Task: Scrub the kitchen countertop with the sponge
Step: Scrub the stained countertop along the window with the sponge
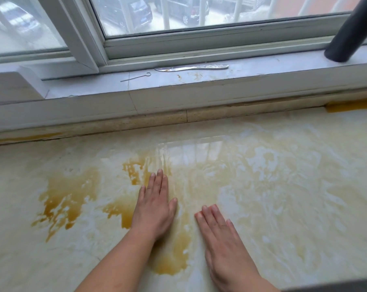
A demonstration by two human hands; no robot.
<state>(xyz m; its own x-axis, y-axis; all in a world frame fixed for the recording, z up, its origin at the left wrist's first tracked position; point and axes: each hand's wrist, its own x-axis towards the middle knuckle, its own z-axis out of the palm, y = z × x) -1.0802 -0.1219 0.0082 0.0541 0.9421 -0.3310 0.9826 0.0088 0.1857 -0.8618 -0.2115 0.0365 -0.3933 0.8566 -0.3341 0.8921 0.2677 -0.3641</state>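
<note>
Head view: a pale cream marble-patterned bench (283, 186) is seen from above, smeared with amber-brown liquid stains (66, 197) and whitish streaks. The left hand (155, 205) is laid flat on the wet surface, fingers straight and together, holding nothing. The right hand (222, 234) is likewise pressed flat just beside it, fingers extended, nothing gripped. A yellow sponge-like block (351, 106) is partly seen at the far right edge of the bench, against the back wall and well apart from both hands; whether it is the sponge cannot be told. On the white window sill (262, 70) a flat silver metal knife-shaped tool (191, 68) and a thin wire pin (136, 77) are laid. A dark cylindrical pipe (351, 28) is stood on the sill at right.
</note>
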